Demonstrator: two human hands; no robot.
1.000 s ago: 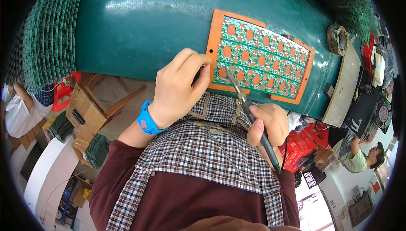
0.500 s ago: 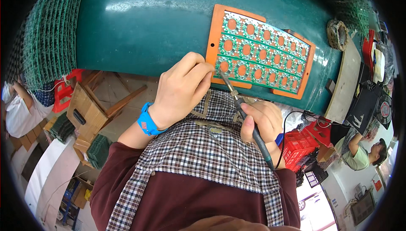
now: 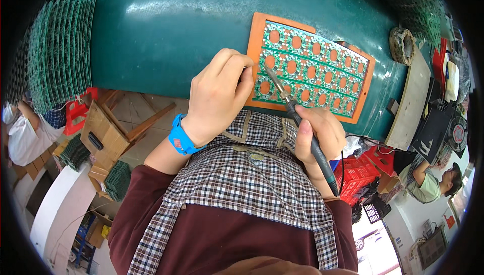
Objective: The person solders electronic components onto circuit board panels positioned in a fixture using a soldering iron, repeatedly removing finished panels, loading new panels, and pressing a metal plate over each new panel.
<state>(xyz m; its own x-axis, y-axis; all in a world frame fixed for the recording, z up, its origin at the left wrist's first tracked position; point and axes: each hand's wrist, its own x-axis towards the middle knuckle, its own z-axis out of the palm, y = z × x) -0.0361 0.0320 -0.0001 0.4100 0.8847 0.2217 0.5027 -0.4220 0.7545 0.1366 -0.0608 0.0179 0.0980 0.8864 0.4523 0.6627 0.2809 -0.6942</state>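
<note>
A green workbench (image 3: 176,38) spread across the far side, a stack of upright green boards (image 3: 60,53) at its left. Right of centre, near the bench's near edge, lay an orange frame (image 3: 257,36) bearing a circuit-board panel (image 3: 302,61). A soldering iron (image 3: 317,153) angled far and left, its tip at the middle row's left end; contact was unclear. The right hand (image 3: 325,134) gripped its handle. The left hand (image 3: 217,91) pinched its fingers together beside the frame's left edge; whether they held anything could not be told.

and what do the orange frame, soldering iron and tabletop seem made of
Orange frame: perhaps matte resin board, flat and evenly coloured. Soldering iron: silvery, likely metal shaft; smooth dark handle, probably plastic. Tabletop: glossy green, possibly vinyl, showing glare.
</note>
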